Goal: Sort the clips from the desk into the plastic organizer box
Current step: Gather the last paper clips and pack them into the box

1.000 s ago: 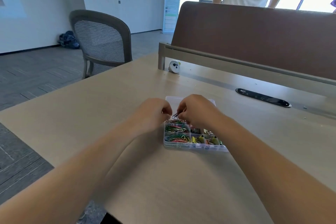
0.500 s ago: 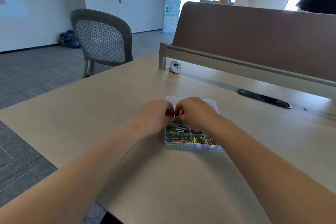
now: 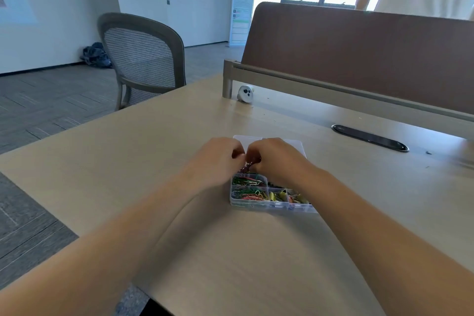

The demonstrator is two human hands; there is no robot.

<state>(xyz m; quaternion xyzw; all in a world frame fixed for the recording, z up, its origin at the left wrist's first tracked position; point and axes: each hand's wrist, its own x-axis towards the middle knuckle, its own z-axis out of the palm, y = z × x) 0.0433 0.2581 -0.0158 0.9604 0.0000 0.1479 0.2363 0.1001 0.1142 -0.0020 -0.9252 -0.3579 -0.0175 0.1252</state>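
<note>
A clear plastic organizer box lies open on the desk, its lid flat behind it. Its near compartments hold coloured paper clips and yellow binder clips. Above the box's far left part, my left hand and my right hand meet fingertip to fingertip. Between them they pinch a small bunch of dark reddish clips. My hands hide the box's far compartments.
A small white round device stands by the post of the brown desk divider. A dark cable slot lies to the right. A mesh chair stands beyond the desk's left edge. A person stands behind the divider.
My two hands have drawn closer together until their fingertips meet on the clips. The person behind the divider has shifted to the right.
</note>
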